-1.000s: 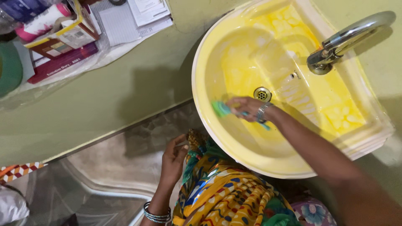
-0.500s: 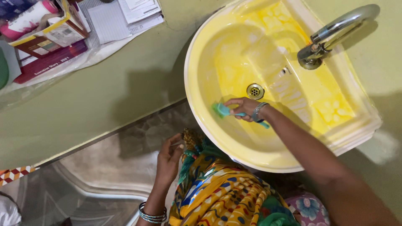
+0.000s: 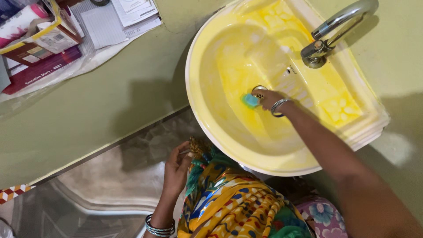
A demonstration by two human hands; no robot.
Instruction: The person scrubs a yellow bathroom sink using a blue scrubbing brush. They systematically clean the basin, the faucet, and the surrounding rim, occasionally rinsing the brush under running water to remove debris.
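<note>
Yellow oval ceramic basin (image 3: 229,128): my right hand (image 3: 269,99) grips the small green scrubbing brush (image 3: 250,100) beside the metal drain (image 3: 258,90); wet bristles might slip.

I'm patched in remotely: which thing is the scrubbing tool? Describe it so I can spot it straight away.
Find the big yellow basin under the chrome tap. At its metal drain, the right hand grips a small brush. It is the only blue-green thing inside the yellow bowl.

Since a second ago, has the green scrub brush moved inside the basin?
Yes. The brush in the right hand has gone from the basin's front slope up to the drain, now beside it.
</note>
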